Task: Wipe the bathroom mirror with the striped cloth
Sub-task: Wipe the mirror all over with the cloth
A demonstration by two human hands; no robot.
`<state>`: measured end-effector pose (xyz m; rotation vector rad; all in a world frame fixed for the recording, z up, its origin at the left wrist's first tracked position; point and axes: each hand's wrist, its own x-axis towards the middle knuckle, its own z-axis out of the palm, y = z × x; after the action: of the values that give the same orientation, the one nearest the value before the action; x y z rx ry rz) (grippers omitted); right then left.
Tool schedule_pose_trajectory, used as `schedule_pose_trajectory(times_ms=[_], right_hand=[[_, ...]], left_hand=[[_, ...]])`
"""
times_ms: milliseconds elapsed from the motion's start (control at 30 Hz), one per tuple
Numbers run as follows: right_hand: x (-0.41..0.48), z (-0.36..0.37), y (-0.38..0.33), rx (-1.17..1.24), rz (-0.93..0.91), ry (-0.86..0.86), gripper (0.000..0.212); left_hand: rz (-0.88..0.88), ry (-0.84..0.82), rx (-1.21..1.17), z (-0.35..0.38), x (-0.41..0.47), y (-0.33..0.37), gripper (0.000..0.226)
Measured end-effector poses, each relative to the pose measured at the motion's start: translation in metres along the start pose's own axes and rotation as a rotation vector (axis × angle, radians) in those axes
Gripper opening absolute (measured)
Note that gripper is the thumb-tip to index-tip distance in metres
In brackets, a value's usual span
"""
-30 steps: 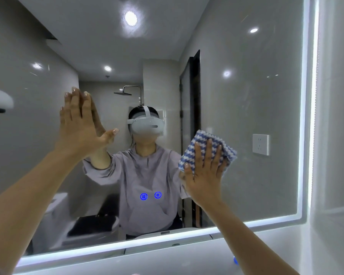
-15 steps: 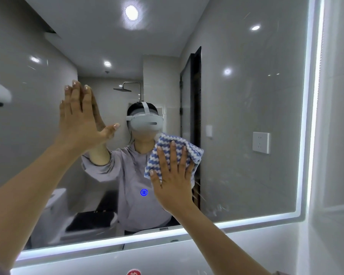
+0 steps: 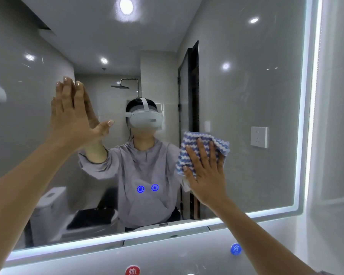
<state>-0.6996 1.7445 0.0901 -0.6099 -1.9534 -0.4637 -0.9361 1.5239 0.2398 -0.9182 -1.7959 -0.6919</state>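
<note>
The striped cloth [image 3: 189, 153], a crumpled fold of wavy blue and white bands, lay against the mirror's [image 3: 256, 96] lower middle, pressed by the right hand's [image 3: 207, 175] straight, spread fingers. The left hand [image 3: 72, 120] touched the mirror's left part, fingers straight.

We have a single view, wide-angle camera worn on our head, facing the mirror [image 3: 246, 108] about straight on, close to it, the mirror filling most of the frame, its lit bottom and right edges showing, our headset [image 3: 146, 118] reflected well left of the mirror's right edge.
</note>
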Motion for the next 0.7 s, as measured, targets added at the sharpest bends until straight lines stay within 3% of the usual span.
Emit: schedule_pose_trajectory(times_ms=[300, 500, 700], right_hand=[[-0.01, -0.018, 0.073, -0.057, 0.271, -0.113, 0.076], [-0.005, -0.013, 0.053, 0.004, 0.348, -0.024, 0.079], [-0.012, -0.006, 0.029, 0.0, 0.334, -0.059, 0.08]], left_hand=[[0.014, -0.003, 0.015, 0.001, 0.0, -0.002, 0.113], [0.013, 0.008, 0.02, 0.002, 0.0, 0.0, 0.113], [0.006, 0.028, 0.012, 0.007, 0.001, -0.003, 0.112]])
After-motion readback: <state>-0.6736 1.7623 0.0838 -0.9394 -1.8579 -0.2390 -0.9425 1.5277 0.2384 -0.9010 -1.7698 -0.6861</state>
